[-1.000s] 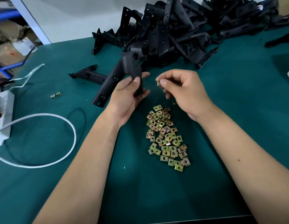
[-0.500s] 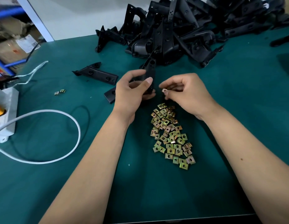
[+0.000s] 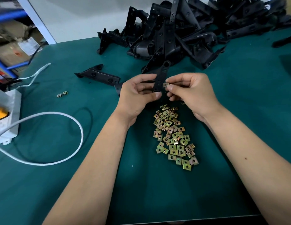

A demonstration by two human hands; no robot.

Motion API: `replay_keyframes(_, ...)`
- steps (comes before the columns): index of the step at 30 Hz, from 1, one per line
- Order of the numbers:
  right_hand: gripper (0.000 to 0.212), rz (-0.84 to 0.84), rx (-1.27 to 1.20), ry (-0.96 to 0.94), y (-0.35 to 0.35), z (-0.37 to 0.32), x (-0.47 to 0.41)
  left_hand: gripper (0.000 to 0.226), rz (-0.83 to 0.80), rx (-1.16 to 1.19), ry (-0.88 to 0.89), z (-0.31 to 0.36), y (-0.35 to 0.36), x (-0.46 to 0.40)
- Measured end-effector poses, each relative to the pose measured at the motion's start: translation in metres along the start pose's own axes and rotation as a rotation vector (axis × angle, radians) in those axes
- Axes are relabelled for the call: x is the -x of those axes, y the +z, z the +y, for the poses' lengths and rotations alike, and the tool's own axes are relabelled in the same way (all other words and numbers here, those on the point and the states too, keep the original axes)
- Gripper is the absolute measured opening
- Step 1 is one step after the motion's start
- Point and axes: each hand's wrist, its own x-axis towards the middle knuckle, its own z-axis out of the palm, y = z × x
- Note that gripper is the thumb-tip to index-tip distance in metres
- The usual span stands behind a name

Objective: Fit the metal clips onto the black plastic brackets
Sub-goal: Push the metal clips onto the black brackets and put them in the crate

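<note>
1. Whereas a second ago the left hand (image 3: 138,93) held the black plastic bracket (image 3: 161,77) slanting away to the left, with the clip apart from it, the bracket now stands nearly upright between the two hands, its upper end pointing toward the bracket pile (image 3: 190,30).
2. The left hand grips the lower part of the bracket, fingers curled round it and thumb on its near face.
3. The right hand (image 3: 192,93) pinches one metal clip (image 3: 165,84) between thumb and forefinger. The clip now touches the right edge of the bracket; half a second ago it was just beside that edge.
4. Judgement: the clip is at the start of seating. Whether it has slid fully over the edge cannot be told from this view.
5. Judgement: the next move calls for a steady push of the clip across the edge until its hole lines up with a bracket hole, with the left hand bracing against the push.
6. The loose clip supply (image 3: 173,135) lies on the green surface (image 3: 239,98) just below the hands, so the next clip is within short reach.
7. One separate bracket (image 3: 99,76) lies flat to the left of the hands; two stray clips (image 3: 62,94) lie farther left. A white cable (image 3: 60,114) loops on the surface, well apart from the work.
</note>
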Motion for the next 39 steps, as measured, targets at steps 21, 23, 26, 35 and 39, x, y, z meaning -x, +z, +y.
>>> replay_keyframes(21, 0.016, 0.072, -0.103, 0.068, 0.0081, -0.003, 0.0037, 0.058, 0.001, 0.023, 0.071, -0.0026, 0.0044, -0.0014)
replay_keyframes(23, 0.013, 0.079, -0.126, 0.063, 0.0085, -0.0039, 0.0043, 0.058, 0.007, 0.025, 0.068, -0.0022, 0.005, -0.0015)
replay_keyframes(26, 0.009, 0.093, -0.183, 0.066, 0.0087, -0.0051, 0.0049, 0.058, 0.019, 0.032, 0.066, -0.0017, 0.0055, -0.0014)
replay_keyframes(35, 0.015, 0.125, -0.178, 0.052, 0.009, -0.0039, 0.0056, 0.056, 0.018, 0.015, 0.069, -0.0014, 0.0062, -0.0007)
replay_keyframes(39, 0.014, 0.123, -0.165, 0.062, 0.0093, -0.0028, 0.0049, 0.057, 0.021, -0.009, 0.067, -0.0023, 0.0054, -0.0009)
